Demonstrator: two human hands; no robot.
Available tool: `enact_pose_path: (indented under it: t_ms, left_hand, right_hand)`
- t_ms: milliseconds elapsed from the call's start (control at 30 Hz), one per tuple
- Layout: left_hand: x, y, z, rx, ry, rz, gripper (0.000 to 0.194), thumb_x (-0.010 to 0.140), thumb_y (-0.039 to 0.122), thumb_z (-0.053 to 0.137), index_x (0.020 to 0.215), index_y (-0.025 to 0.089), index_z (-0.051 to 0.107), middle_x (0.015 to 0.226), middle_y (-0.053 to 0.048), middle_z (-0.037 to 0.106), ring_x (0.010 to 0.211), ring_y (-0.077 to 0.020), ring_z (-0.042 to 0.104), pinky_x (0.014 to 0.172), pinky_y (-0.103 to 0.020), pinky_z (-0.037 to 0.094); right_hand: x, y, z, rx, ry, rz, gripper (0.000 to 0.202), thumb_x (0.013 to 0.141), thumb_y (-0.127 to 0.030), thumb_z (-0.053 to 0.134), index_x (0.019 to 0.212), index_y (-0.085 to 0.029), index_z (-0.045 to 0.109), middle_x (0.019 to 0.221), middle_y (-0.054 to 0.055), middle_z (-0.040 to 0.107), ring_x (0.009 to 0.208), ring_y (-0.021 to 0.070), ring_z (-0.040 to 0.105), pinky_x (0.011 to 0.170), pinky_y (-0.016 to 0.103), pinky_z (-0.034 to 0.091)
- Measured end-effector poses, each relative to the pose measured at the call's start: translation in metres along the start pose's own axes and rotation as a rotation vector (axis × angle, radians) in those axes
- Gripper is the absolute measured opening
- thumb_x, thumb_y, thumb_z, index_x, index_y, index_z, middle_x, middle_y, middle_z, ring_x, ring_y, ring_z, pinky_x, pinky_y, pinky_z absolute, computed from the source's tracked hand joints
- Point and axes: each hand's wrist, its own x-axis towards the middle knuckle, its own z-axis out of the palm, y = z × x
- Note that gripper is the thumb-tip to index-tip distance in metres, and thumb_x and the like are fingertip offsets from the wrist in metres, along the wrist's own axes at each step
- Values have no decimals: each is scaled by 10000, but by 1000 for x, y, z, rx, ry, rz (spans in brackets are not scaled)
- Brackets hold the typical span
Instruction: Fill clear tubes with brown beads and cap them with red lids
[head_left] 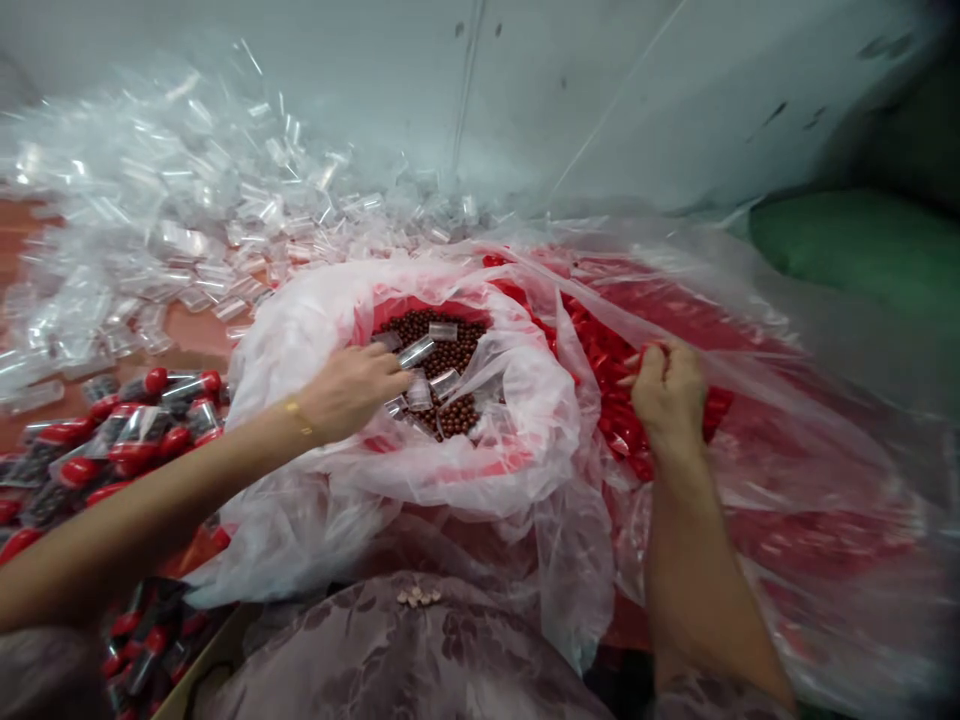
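My left hand [358, 392] reaches over the rolled rim of a white plastic bag [300, 310]. Its curled fingertips meet a clear plastic tube [417, 350], whose far end sticks out from them. Under it, small brown balls [457, 415] fill the bag, with several more clear tubes lying loose on top. On the other side, my right hand [671, 390] is closed in a pinch over a clear bag of red caps [600, 345]. A bit of red shows between thumb and fingers, apparently a cap, mostly hidden by them.
A large heap of clear tubes [187, 220] spreads at the back left against a pale wall [525, 100]. Filled tubes with red caps [142, 425] pile up at left, with more in a box at lower left [142, 655]. Something green [862, 260] stands at right.
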Motion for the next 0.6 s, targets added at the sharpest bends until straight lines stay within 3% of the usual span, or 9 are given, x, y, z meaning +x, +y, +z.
enact_pose_path:
  t_ms: [33, 100, 200, 300, 367, 500, 600]
  left_hand:
    - [22, 1, 11, 8, -28, 79, 246, 867, 126, 425, 1000, 190, 621, 943, -82, 652, 882, -174, 575, 721, -282, 423]
    - [61, -2, 38, 5, -60, 210, 281, 850, 113, 438, 1041, 214, 618, 994, -93, 646, 887, -183, 575, 660, -276, 389]
    - [99, -13, 75, -85, -106, 365, 271, 817, 109, 488, 987, 248, 648, 996, -79, 662, 834, -163, 585, 633, -258, 366]
    - [112, -18, 92, -220, -157, 391, 177, 783, 182, 570, 914, 239, 674, 928, -71, 681, 813, -156, 590, 666, -241, 384]
    - [111, -17, 92, -323, -248, 233, 135, 756, 252, 608, 861, 210, 682, 876, -74, 684, 801, -161, 590, 686, -236, 399]
    - [105, -20, 85, -529, -588, -320, 210, 721, 336, 595, 622, 162, 656, 606, -58, 630, 626, -164, 567, 626, -246, 419]
    - [113, -25, 90, -602, -739, -475, 364, 755, 375, 524, 485, 146, 610, 442, -70, 550, 462, -169, 519, 529, -276, 426]
  right_hand:
    - [-6, -17, 4, 164, 76, 57, 258, 891, -400, 380, 884, -197, 539, 717, 60, 601, 430, 107, 482, 455, 281, 399]
    - [-19, -53, 17, 525, 97, 77, 254, 869, -442, 395, 844, -217, 508, 664, -10, 527, 390, 78, 385, 369, 237, 317]
    - [-41, -95, 43, 848, -31, 96, 273, 864, -463, 378, 872, -224, 511, 620, -49, 463, 359, 59, 340, 329, 206, 259]
    - [-55, -106, 65, 946, -194, 118, 246, 842, -442, 441, 877, -217, 533, 619, -50, 483, 370, 53, 359, 336, 198, 263]
    - [-59, -103, 72, 964, -270, 120, 235, 831, -424, 484, 880, -207, 557, 631, -49, 506, 380, 48, 372, 349, 196, 268]
    - [-59, -97, 71, 993, -306, 141, 241, 831, -426, 500, 892, -206, 578, 634, -54, 513, 383, 44, 376, 360, 198, 266]
    - [-57, -98, 69, 983, -316, 158, 252, 825, -440, 506, 886, -208, 580, 623, -53, 513, 388, 50, 384, 364, 201, 270]
